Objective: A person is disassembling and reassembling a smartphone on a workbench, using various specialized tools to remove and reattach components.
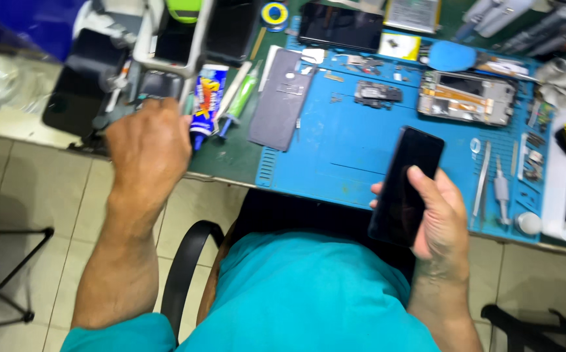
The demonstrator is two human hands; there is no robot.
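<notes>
Phone [405, 186] sits in my right hand [441, 218], dark glass up, and the grip is closed about its lower half: thumb lying across the near face, fingers wrapped behind where I cannot see them, the upper half standing free and tilted away from me over the near edge of the blue mat [355, 140]. To do this well, I judge the slab should be kept seated against the palm with the thumb pressing flat rather than by its tip, since smooth glass slides easily and the floor is straight below my wrist. That forearm comes up from my lap, wrist bent slightly inward. My left hand [147, 146] is out at arm's length, back of the hand toward me, knuckles curled; what the fingers close on, if anything, is hidden beneath them, so I cannot tell how far that grip is shut. Just beyond it stands a grey holder [172, 39] with dark screens, and just to the right of it lie a blue glue tube [206, 94] and a green syringe [240, 96] on the worktop [231, 163]. Farther from my right grip, across the mat, rest a grey back cover [282, 98], a stripped phone frame [467, 98], and tweezers [482, 179] near my thumb side.
</notes>
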